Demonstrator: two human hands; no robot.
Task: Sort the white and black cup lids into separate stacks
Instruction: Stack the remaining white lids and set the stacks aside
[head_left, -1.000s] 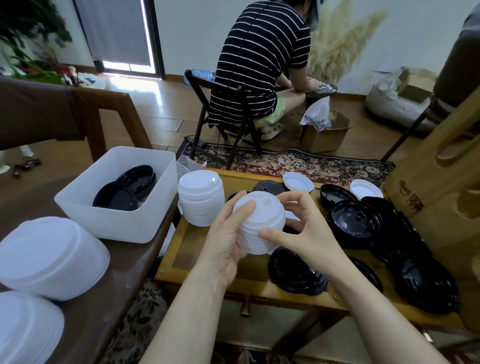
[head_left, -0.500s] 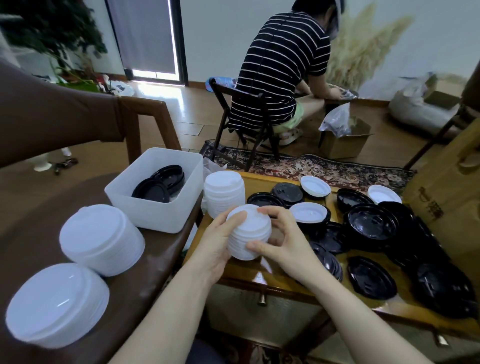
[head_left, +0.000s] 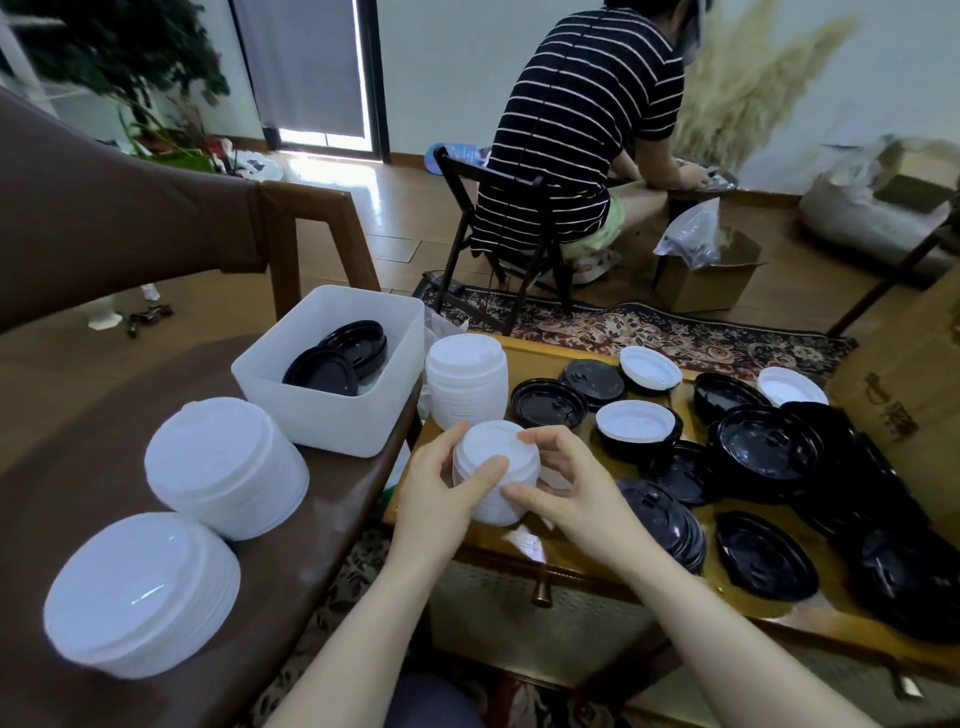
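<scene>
Both hands hold a short stack of white lids (head_left: 493, 478) just above the near left corner of the wooden bench (head_left: 571, 558). The left hand (head_left: 441, 499) cups the stack's left side with its thumb across the top; the right hand (head_left: 561, 488) pinches the right side between thumb and curled fingers.

The step in hand appears to be squaring this stack before it joins the other white lids. To do it well:

- Keep both grips on the stack's sides, not the top lid alone — loose lids slide off easily.
- Press the lids together evenly until the rims nest.
- Set the stack down flat, either beside the taller white stack (head_left: 467, 384) at the far left of the bench or by the two wide white stacks (head_left: 223, 467) on the brown surface to the left.

Loose white lids (head_left: 636, 423) lie among the black lids (head_left: 763, 452) across the middle and right of the bench — these likely come next. The white tub (head_left: 332, 421) already holds a few black lids.
</scene>
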